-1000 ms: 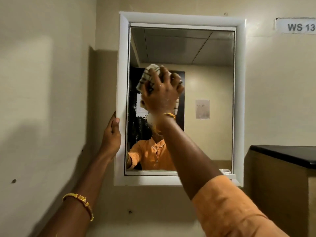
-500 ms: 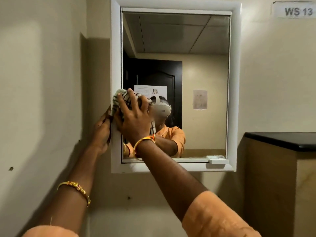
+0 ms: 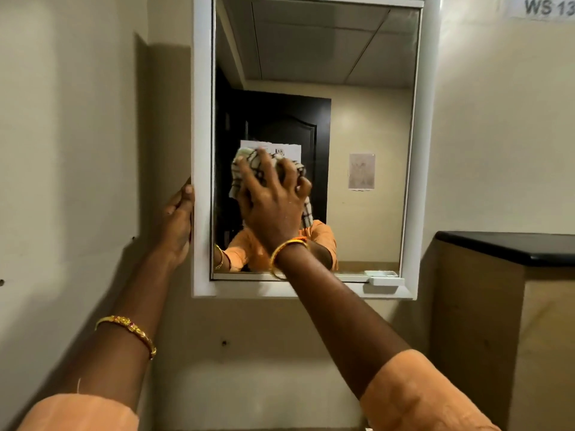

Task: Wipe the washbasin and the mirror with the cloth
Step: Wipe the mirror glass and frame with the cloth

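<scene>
A white-framed mirror [image 3: 367, 104] hangs on the cream wall straight ahead. My right hand [image 3: 270, 206] grips a bunched white cloth with dark checks [image 3: 249, 163] and presses it against the glass in the lower left part of the mirror. My left hand [image 3: 179, 222] holds the outer left edge of the frame, thumb on the front of the frame. The washbasin is out of view.
A dark-topped counter [image 3: 510, 247] on a tan cabinet stands against the wall at the right, below mirror height. A small white catch [image 3: 384, 276] sits on the mirror's bottom rail. A sign reading WS 13 [image 3: 547, 7] is at the top right.
My right hand swept the cloth from the upper middle of the glass down to the left edge, then back right a little. The view has moved closer; my left hand stays on the frame.
</scene>
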